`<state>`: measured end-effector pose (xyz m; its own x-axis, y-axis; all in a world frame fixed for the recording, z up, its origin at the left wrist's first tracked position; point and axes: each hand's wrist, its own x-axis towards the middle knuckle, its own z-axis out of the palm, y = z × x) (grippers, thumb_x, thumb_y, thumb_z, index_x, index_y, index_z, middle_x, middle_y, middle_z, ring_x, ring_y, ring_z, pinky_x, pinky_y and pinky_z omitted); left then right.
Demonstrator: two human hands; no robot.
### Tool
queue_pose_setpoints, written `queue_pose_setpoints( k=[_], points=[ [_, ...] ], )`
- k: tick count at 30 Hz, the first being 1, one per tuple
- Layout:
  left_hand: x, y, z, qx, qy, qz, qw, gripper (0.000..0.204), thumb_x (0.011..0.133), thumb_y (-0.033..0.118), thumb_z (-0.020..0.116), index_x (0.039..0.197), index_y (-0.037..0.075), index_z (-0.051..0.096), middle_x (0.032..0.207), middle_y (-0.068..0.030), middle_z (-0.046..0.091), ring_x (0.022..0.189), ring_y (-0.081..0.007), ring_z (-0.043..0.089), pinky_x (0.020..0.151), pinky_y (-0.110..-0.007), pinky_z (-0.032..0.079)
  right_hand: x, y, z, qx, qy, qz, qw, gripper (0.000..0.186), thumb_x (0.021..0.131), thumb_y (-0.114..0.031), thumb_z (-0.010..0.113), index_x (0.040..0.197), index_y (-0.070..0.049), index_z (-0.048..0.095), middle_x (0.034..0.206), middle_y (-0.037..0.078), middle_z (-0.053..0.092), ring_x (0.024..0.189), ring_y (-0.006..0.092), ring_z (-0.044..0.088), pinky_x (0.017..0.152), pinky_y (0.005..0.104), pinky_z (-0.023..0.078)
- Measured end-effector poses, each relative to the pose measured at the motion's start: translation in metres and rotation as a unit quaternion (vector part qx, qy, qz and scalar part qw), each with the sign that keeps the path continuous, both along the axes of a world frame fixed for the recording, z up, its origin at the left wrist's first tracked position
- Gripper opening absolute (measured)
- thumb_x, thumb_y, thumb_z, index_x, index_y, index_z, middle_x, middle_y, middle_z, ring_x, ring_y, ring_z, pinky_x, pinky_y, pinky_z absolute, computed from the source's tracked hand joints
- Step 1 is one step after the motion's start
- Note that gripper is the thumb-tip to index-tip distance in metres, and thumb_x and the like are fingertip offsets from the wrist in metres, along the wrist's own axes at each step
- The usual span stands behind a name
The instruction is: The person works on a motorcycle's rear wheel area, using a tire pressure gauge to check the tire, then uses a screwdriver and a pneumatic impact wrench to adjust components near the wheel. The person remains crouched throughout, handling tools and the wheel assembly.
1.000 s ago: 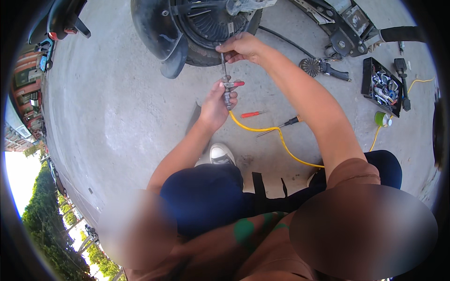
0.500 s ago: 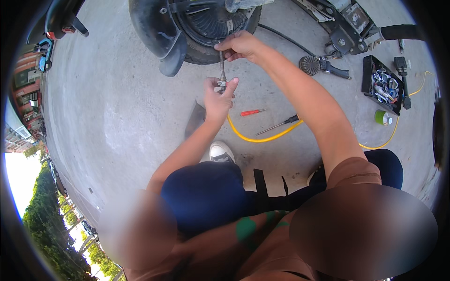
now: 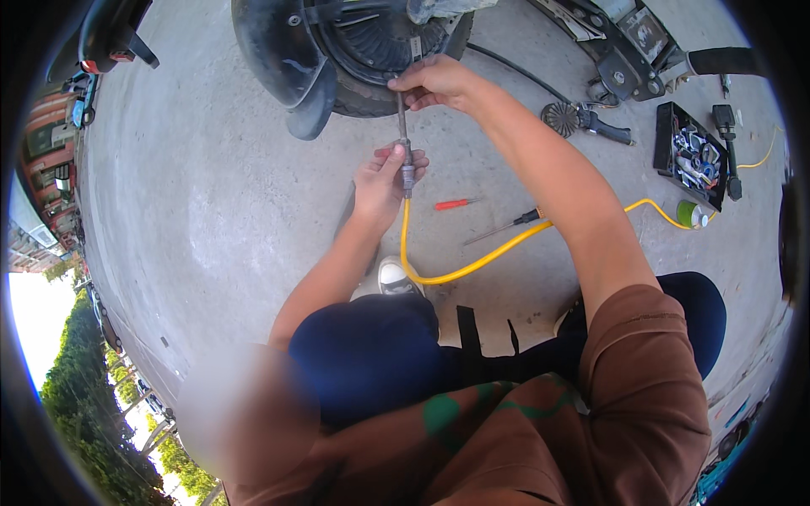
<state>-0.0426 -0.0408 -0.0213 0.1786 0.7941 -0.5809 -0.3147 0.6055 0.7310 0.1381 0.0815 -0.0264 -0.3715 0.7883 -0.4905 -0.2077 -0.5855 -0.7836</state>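
My left hand (image 3: 384,184) is closed around a metal air hose fitting (image 3: 408,175), thumb laid across it. A slim metal tube (image 3: 402,118) runs up from the fitting toward the wheel. At the tube's upper end my right hand (image 3: 437,83) pinches with thumb and forefinger, close to the rim of a black tyre (image 3: 359,99). Whether the tip sits on a valve is hidden by the fingers. A yellow hose (image 3: 460,273) hangs from the fitting's lower end and curves off to the right under my right forearm.
Near the hose lie a red-handled screwdriver (image 3: 454,204) and a black-handled one (image 3: 527,217). To the right stand a black box of tools (image 3: 666,148), a green-and-white can (image 3: 693,214) and a folded machine part with a handlebar (image 3: 721,61). A black mudguard (image 3: 283,67) flanks the tyre.
My left hand has shifted its grip, turning so that the fitting and hose end now show. The yellow hose has swung lower near my shoe. My right hand has barely moved.
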Motion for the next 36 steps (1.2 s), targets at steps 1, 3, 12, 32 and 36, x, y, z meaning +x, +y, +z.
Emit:
queue_pose_setpoints(
  k=[1, 3, 12, 32, 36],
  points=[
    [-0.001, 0.001, 0.002, -0.053, -0.062, 0.017, 0.997, 0.032, 0.097, 0.023, 0.057, 0.120, 0.001, 0.052, 0.095, -0.0104, 0.064, 0.081, -0.0172, 0.065, 0.066, -0.024, 0.055, 0.000, 0.000, 0.001, 0.000, -0.005, 0.002, 1.000, 0.021, 0.079, -0.016, 0.079, 0.083, -0.002, 0.064, 0.073, 0.004, 0.063, 0.063, 0.0124, 0.060, 0.057, 0.0250, 0.053],
    [0.006, -0.001, 0.005, -0.127, -0.179, 0.053, 0.974, 0.035, 0.097, 0.027, 0.056, 0.121, 0.002, 0.051, 0.090, -0.0082, 0.062, 0.074, -0.0152, 0.059, 0.062, -0.023, 0.051, -0.001, 0.000, 0.002, 0.002, -0.013, 0.001, 1.000, 0.021, 0.079, -0.016, 0.079, 0.083, -0.002, 0.064, 0.073, 0.004, 0.063, 0.063, 0.0124, 0.060, 0.057, 0.0249, 0.052],
    [-0.017, 0.008, -0.021, -0.239, -0.527, -0.033, 0.815, 0.034, 0.101, 0.030, 0.044, 0.124, 0.005, 0.049, 0.083, -0.0067, 0.055, 0.062, -0.0121, 0.045, 0.051, -0.022, 0.038, -0.005, -0.004, 0.000, -0.012, 0.033, -0.026, 0.999, 0.020, 0.079, -0.015, 0.079, 0.084, -0.003, 0.065, 0.073, 0.003, 0.063, 0.062, 0.0109, 0.059, 0.056, 0.0237, 0.051],
    [-0.010, 0.004, -0.016, -0.196, -0.286, -0.090, 0.934, 0.037, 0.104, 0.039, 0.035, 0.103, 0.006, 0.051, 0.063, -0.0043, 0.052, 0.047, -0.0109, 0.038, 0.042, -0.022, 0.028, -0.006, -0.004, -0.006, 0.013, 0.012, -0.039, 0.999, 0.019, 0.076, -0.015, 0.081, 0.076, -0.002, 0.067, 0.070, 0.005, 0.064, 0.059, 0.0124, 0.059, 0.054, 0.0259, 0.053],
    [0.003, 0.002, -0.004, -0.165, -0.104, -0.036, 0.980, 0.036, 0.103, 0.038, 0.037, 0.103, 0.007, 0.054, 0.069, -0.0054, 0.055, 0.061, -0.0145, 0.049, 0.059, -0.027, 0.042, -0.007, -0.014, -0.003, 0.030, -0.039, -0.074, 0.996, 0.024, 0.078, -0.022, 0.080, 0.075, -0.002, 0.067, 0.072, 0.007, 0.066, 0.062, 0.0128, 0.062, 0.054, 0.0265, 0.053]
  ],
)
